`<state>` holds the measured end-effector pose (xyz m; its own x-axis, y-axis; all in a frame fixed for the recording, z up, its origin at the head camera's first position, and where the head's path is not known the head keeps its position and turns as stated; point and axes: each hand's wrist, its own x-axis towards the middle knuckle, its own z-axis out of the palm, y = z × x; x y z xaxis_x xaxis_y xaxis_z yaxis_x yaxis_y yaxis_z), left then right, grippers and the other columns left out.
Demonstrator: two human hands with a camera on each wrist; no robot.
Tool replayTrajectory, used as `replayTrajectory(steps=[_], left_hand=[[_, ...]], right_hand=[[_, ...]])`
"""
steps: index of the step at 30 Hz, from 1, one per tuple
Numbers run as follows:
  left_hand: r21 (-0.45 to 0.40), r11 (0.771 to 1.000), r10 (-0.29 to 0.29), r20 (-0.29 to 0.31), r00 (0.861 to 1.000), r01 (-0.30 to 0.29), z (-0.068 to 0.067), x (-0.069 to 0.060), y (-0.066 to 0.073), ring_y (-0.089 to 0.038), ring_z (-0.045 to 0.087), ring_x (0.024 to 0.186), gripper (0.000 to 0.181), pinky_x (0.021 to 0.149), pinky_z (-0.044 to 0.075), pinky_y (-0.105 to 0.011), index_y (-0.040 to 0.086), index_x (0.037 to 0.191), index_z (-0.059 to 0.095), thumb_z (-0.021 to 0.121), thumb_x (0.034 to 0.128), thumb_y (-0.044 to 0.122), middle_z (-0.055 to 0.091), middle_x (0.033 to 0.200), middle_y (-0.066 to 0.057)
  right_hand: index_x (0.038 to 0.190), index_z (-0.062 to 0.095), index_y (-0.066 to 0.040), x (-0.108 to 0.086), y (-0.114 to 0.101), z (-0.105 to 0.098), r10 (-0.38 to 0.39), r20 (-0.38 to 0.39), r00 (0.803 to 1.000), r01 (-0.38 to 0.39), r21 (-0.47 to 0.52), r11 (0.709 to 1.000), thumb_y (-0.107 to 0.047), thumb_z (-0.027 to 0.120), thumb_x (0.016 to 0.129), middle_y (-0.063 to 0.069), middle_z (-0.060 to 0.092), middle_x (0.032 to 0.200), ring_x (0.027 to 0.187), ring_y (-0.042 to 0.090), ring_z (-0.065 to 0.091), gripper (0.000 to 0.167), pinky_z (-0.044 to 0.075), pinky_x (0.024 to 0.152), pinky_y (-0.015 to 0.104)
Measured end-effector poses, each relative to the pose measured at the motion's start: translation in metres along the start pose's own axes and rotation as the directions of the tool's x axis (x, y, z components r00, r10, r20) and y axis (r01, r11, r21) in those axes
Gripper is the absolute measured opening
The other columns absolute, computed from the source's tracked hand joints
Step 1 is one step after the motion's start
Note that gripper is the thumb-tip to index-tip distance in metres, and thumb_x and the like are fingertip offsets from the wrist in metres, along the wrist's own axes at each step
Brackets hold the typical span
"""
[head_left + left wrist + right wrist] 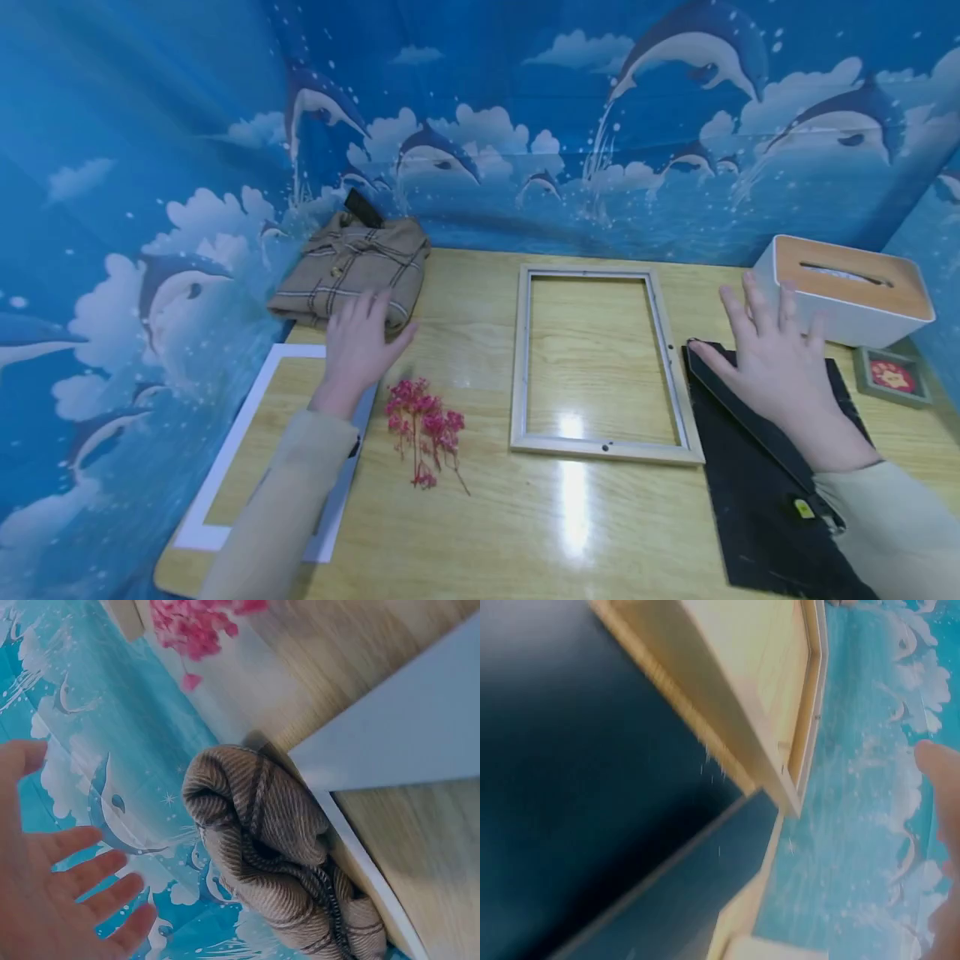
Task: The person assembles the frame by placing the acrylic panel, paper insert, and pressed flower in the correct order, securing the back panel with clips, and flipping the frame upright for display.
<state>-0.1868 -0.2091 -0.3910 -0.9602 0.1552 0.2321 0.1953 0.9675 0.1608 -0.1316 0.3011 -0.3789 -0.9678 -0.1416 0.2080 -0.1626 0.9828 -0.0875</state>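
Observation:
My left hand point(358, 346) hovers with spread fingers near the folded plaid cloth point(352, 271), above a white mat border point(225, 442). Its fingers hold nothing in the left wrist view. Over the black backing board point(757, 500), my right hand point(780, 383) is spread wide and holds nothing. A black strip point(750, 408), perhaps the board's stand, runs along that board beneath the hand. Between the hands lies a pale wooden picture frame point(520, 367), its opening showing the table. Pink dried flowers point(427, 421) lie just right of the left forearm.
A white tissue box with a wooden lid point(847, 287) stands at the back right. In front of it sits a small grey tray point(892, 377) with a red paw design. A blue dolphin-print curtain point(480, 150) borders the wooden table point(480, 533) at the back and sides.

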Motion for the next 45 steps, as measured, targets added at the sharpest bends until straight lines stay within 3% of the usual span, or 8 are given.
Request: replayTrajectory(steps=[7, 13, 17, 19, 24, 29, 32, 45], left_hand=[[-0.167, 0.984, -0.052, 0.058, 0.997, 0.061, 0.001, -0.008, -0.002, -0.04, 0.048, 0.112, 0.057, 0.091, 0.043, -0.056, -0.004, 0.131, 0.05, 0.059, 0.0929, 0.038, 0.05, 0.126, -0.024], [-0.339, 0.927, -0.112, 0.164, 0.98, 0.162, 0.007, -0.014, -0.007, -0.031, 0.057, 0.093, 0.038, 0.078, 0.051, -0.044, -0.005, 0.123, 0.057, 0.059, 0.0927, 0.018, 0.058, 0.108, -0.019], [-0.401, 0.886, -0.143, 0.246, 0.959, 0.235, 0.01, -0.019, -0.011, -0.028, 0.058, 0.087, 0.034, 0.069, 0.052, -0.037, -0.007, 0.121, 0.058, 0.059, 0.0918, 0.012, 0.057, 0.104, -0.018], [-0.408, 0.878, -0.143, 0.272, 0.952, 0.249, 0.011, -0.021, -0.013, -0.029, 0.058, 0.087, 0.035, 0.068, 0.052, -0.036, -0.008, 0.121, 0.057, 0.06, 0.0914, 0.01, 0.056, 0.104, -0.019], [-0.408, 0.878, -0.13, 0.299, 0.945, 0.25, 0.014, -0.024, -0.016, -0.033, 0.057, 0.096, 0.039, 0.076, 0.052, -0.041, -0.009, 0.124, 0.055, 0.061, 0.0899, 0.009, 0.055, 0.109, -0.023], [-0.395, 0.877, -0.148, 0.32, 0.936, 0.273, 0.023, -0.029, -0.02, -0.035, 0.056, 0.102, 0.04, 0.083, 0.051, -0.044, -0.007, 0.124, 0.057, 0.063, 0.0898, 0.013, 0.054, 0.115, -0.023], [-0.372, 0.889, -0.149, 0.321, 0.935, 0.269, 0.027, -0.029, -0.022, -0.036, 0.055, 0.104, 0.04, 0.087, 0.049, -0.047, -0.007, 0.122, 0.058, 0.064, 0.0896, 0.016, 0.054, 0.116, -0.024], [-0.303, 0.919, -0.159, 0.298, 0.941, 0.251, 0.034, -0.027, -0.021, -0.038, 0.053, 0.106, 0.044, 0.092, 0.045, -0.05, -0.008, 0.12, 0.06, 0.066, 0.0874, 0.021, 0.056, 0.115, -0.025]], right_hand=[[0.153, 0.014, -0.008, 0.017, -0.021, 0.015, -0.046, 0.035, 0.998, 0.043, 0.088, 0.995, -0.051, 0.05, 0.095, 0.017, 0.0, 0.158, 0.141, 0.036, -0.017, 0.081, -0.002, 0.101, 0.074], [0.147, 0.028, 0.0, 0.037, -0.044, 0.028, -0.141, 0.065, 0.988, 0.132, 0.128, 0.983, -0.049, 0.048, 0.096, 0.023, 0.017, 0.154, 0.139, 0.046, 0.01, 0.074, 0.017, 0.105, 0.067], [0.143, 0.035, 0.002, 0.053, -0.064, 0.035, -0.194, 0.082, 0.978, 0.179, 0.157, 0.971, -0.045, 0.051, 0.097, 0.025, 0.025, 0.15, 0.134, 0.047, 0.023, 0.068, 0.024, 0.104, 0.063], [0.143, 0.035, 0.002, 0.064, -0.074, 0.038, -0.197, 0.104, 0.975, 0.175, 0.189, 0.966, -0.043, 0.051, 0.097, 0.025, 0.026, 0.149, 0.134, 0.046, 0.025, 0.066, 0.025, 0.104, 0.063], [0.142, 0.037, 0.002, 0.094, -0.094, 0.048, -0.184, 0.155, 0.971, 0.138, 0.27, 0.953, -0.039, 0.049, 0.098, 0.024, 0.029, 0.149, 0.133, 0.045, 0.027, 0.06, 0.022, 0.107, 0.06], [0.141, 0.037, 0.004, 0.12, -0.116, 0.063, -0.175, 0.195, 0.965, 0.079, 0.419, 0.904, -0.031, 0.05, 0.099, 0.025, 0.033, 0.146, 0.134, 0.042, 0.028, 0.056, 0.022, 0.11, 0.056], [0.14, 0.038, 0.004, 0.137, -0.129, 0.071, -0.161, 0.198, 0.967, 0.054, 0.46, 0.886, -0.028, 0.05, 0.098, 0.024, 0.037, 0.144, 0.133, 0.041, 0.03, 0.054, 0.022, 0.11, 0.054], [0.137, 0.043, 0.004, 0.198, -0.164, 0.097, -0.113, 0.197, 0.974, 0.005, 0.477, 0.879, -0.022, 0.045, 0.098, 0.023, 0.045, 0.138, 0.129, 0.04, 0.037, 0.047, 0.03, 0.107, 0.05]])
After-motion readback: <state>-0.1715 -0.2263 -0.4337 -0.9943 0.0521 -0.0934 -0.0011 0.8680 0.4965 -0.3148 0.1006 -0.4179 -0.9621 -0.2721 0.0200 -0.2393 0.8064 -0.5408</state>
